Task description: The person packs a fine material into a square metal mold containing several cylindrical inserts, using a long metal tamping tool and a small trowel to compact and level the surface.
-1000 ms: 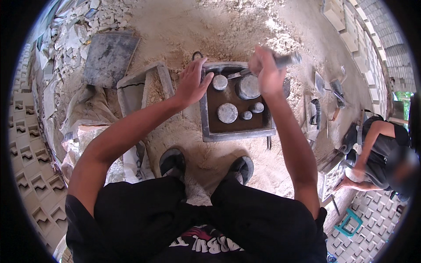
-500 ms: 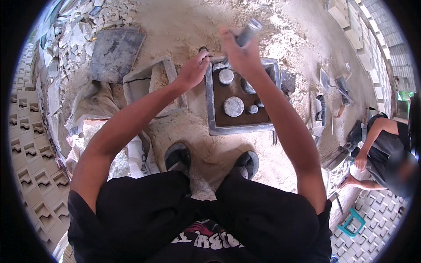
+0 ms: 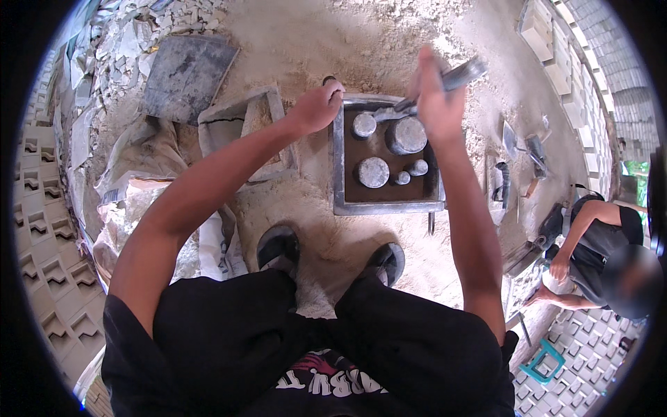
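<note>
Grey box [image 3: 389, 208] lies beside the left hand [image 3: 318, 108].

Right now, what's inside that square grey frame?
Five differently sized round grey pieces rise from a brown surface; a blurred grey tool seems to reach in. What's beneath the pieces is covered, and the right hand hides the frame's far right corner.

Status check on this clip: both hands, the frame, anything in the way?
Left hand at upper left corner of grey frame. Right hand gripping blurred metal tool. Five round grey pieces inside frame. Right hand hides upper right corner.
</note>
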A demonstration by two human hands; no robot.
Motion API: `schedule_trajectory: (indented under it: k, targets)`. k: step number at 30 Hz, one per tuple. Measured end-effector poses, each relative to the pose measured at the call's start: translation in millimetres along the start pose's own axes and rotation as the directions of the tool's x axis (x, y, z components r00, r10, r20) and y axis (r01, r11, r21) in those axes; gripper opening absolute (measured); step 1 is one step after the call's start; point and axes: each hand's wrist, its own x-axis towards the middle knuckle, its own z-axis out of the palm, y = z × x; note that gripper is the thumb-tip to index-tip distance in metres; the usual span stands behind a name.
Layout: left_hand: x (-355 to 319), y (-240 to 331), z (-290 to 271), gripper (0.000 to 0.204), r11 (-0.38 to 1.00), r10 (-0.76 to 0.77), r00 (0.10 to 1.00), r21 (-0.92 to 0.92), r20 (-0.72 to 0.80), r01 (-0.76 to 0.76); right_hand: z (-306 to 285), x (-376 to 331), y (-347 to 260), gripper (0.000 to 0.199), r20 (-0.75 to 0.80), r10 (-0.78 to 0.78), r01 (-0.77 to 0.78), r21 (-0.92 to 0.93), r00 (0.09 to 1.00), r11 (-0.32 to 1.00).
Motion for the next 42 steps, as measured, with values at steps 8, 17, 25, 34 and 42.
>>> schedule_trajectory:
  k: [8,17,25,34,42]
  targets:
    - [0.4,5.4,-3.9,0.025,0.998,0.020,1.000,0.064,-0.008,-0.020,-41.6,9.4,4.4,0.029,0.240,0.102,-0.150,0.190,0.965,0.970]
    - [-5.4,12.0,-1.6,0.022,0.994,0.063,0.997,0.092,-0.043,-0.059,-8.5,-50.2,23.1,0.032,0.364,-0.143,0.252,-0.270,0.920,0.929]
    - [-3.6,14.6,-1.6,0.022,0.997,0.044,0.999,0.068,-0.022,-0.043,15.7,-64.7,20.2,0.023,0.091,0.074,-0.082,0.083,0.993,0.993]
    - [2.7,3.3,1.4,0.023,0.985,0.112,0.993,0.134,-0.038,-0.106,18.8,-72.0,10.4,0.034,0.114,0.125,-0.125,-0.009,0.985,0.992]
    - [-5.3,13.5,-0.1,0.023,0.989,0.041,0.998,0.146,-0.057,-0.032,6.8,-76.0,16.9,0.024,0.616,-0.034,0.075,-0.041,0.787,0.996]
